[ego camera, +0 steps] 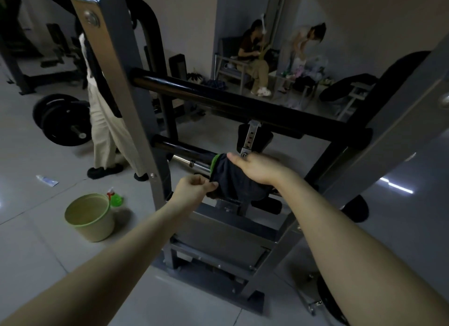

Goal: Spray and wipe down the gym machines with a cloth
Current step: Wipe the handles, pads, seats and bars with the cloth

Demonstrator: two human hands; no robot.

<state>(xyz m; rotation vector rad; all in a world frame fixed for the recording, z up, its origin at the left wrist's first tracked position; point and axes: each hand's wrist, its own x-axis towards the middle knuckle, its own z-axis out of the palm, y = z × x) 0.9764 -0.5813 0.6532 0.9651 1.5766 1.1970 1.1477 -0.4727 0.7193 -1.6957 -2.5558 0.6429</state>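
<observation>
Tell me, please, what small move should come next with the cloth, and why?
Probably slide the cloth leftward along the lower bar. The cloth is draped over that bar, the right hand rests on top, the left hand pinches its edge, and bare bar shows to the left.

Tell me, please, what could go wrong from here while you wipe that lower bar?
1. The right hand holds the cloth right beside the perforated metal bracket, so the fingers may scrape or snag on it.
2. The bucket and spray bottle stand on the floor close to another person's feet and might get kicked over.
</observation>
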